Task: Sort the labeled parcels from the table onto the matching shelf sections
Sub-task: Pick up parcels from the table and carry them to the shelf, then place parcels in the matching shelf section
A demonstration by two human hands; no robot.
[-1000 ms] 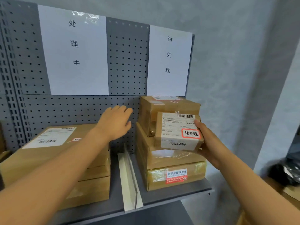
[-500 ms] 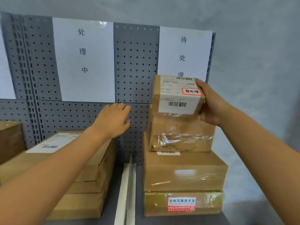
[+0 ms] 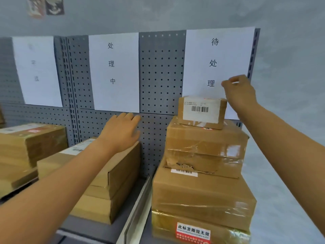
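Observation:
A small brown parcel [image 3: 202,111] with a white barcode label sits on top of the stack of taped boxes [image 3: 205,143] in the right shelf section, under the white sign 待处理 [image 3: 212,62]. My right hand [image 3: 239,92] hovers just above and to the right of this parcel, fingers loosely curled and apart, holding nothing. My left hand [image 3: 121,131] is spread flat with nothing in it. It floats over the back of the flat boxes [image 3: 114,173] in the middle section, close to the pegboard.
A white divider [image 3: 137,208] separates the middle and right sections on the grey shelf [image 3: 84,226]. The sign 处理中 [image 3: 112,71] marks the middle section. A third sign [image 3: 35,71] hangs at the left above another box stack [image 3: 35,143]. A grey wall lies right of the shelf.
My right hand lifted the small parcel up, set it on top of the right stack and let go. The view tilted upward. My left hand stayed over the middle boxes.

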